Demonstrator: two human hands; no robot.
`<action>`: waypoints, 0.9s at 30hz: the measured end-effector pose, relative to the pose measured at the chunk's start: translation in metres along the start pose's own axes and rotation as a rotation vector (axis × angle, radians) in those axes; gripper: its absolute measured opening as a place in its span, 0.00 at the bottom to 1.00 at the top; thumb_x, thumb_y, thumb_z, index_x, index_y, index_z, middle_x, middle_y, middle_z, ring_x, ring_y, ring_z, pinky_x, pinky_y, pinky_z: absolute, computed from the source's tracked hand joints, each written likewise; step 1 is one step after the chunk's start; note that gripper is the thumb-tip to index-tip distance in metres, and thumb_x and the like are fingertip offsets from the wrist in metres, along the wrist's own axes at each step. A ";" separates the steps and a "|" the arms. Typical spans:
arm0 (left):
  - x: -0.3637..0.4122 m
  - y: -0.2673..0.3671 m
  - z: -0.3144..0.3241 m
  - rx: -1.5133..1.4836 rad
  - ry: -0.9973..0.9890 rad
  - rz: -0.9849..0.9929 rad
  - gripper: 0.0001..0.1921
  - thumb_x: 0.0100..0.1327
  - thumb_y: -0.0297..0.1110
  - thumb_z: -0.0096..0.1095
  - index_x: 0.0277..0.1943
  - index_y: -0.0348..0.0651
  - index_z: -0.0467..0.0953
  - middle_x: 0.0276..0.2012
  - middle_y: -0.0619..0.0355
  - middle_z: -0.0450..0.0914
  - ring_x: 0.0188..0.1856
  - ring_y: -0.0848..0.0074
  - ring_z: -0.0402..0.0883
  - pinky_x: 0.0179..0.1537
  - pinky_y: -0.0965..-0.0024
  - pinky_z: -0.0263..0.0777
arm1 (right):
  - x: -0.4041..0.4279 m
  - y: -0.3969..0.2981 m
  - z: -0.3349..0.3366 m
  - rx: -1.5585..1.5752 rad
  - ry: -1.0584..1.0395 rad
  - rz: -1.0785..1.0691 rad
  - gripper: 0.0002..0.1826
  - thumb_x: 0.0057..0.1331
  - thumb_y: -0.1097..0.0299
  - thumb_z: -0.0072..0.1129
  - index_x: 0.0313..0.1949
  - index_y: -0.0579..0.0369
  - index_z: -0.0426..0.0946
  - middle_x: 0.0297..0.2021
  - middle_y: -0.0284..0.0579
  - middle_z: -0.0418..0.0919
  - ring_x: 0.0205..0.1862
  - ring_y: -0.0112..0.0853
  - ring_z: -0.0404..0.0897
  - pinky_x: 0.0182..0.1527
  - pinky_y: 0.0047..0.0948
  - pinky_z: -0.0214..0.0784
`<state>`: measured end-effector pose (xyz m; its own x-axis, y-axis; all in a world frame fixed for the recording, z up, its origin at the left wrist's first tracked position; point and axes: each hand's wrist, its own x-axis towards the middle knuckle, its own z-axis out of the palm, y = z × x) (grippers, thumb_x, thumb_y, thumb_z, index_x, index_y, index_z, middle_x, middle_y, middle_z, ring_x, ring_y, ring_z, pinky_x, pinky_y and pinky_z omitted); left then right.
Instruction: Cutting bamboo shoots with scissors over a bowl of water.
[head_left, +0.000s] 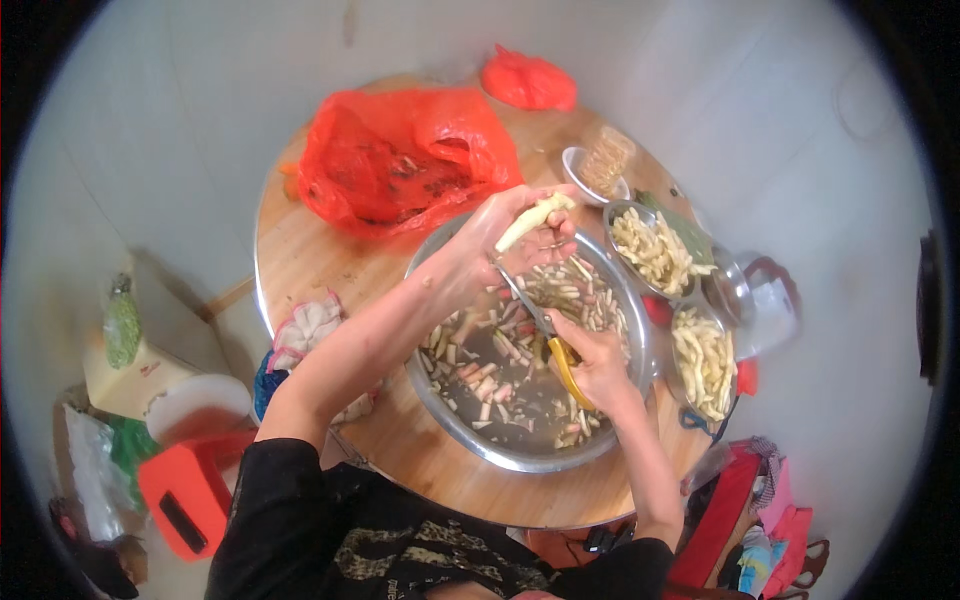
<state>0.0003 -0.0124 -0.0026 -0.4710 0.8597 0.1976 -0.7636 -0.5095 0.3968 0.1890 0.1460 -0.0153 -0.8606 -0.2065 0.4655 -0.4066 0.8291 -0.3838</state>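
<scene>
A pale yellow root (531, 221), which looks like young ginger, lies across the fingers of my left hand (517, 236), held above the far side of a wide steel basin (517, 459). My right hand (596, 364) grips scissors (568, 367) by their yellow handles. Their blades point up and left, with the tips close to the heel of my left hand; whether the blades are parted, I cannot tell. Murky water fills the basin, and many short pale and pinkish stem pieces (487, 382) float in it.
Right of the basin stand two bowls of pale roots (652, 251) (703, 361) and a white bowl (577, 161) bearing a packet. Behind it lies an open, soiled red plastic bag (405, 165). A cloth (307, 326) rests at the wooden table's (420, 480) left edge.
</scene>
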 end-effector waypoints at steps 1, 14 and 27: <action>0.000 -0.001 -0.002 -0.026 -0.044 0.001 0.20 0.74 0.35 0.49 0.63 0.34 0.71 0.45 0.53 0.81 0.43 0.69 0.82 0.53 0.57 0.79 | -0.002 0.001 0.002 -0.010 -0.024 -0.092 0.30 0.55 0.75 0.70 0.60 0.57 0.79 0.44 0.56 0.86 0.35 0.38 0.89 0.38 0.32 0.79; 0.000 0.003 -0.006 -0.161 0.050 0.005 0.13 0.76 0.32 0.51 0.56 0.35 0.75 0.31 0.60 0.78 0.38 0.73 0.81 0.53 0.57 0.80 | -0.003 0.006 -0.006 0.132 -0.034 0.005 0.30 0.55 0.75 0.71 0.60 0.55 0.78 0.47 0.56 0.85 0.41 0.44 0.88 0.42 0.36 0.81; 0.003 -0.003 -0.008 -0.229 0.098 0.012 0.13 0.76 0.42 0.56 0.43 0.40 0.76 0.28 0.63 0.77 0.35 0.76 0.80 0.51 0.59 0.79 | -0.005 0.007 -0.001 0.227 -0.016 0.142 0.29 0.59 0.73 0.70 0.61 0.49 0.78 0.41 0.54 0.86 0.35 0.42 0.88 0.37 0.36 0.80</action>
<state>-0.0024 -0.0087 -0.0100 -0.5126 0.8517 0.1088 -0.8327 -0.5240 0.1792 0.1908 0.1536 -0.0202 -0.9180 -0.1060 0.3823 -0.3381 0.7131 -0.6142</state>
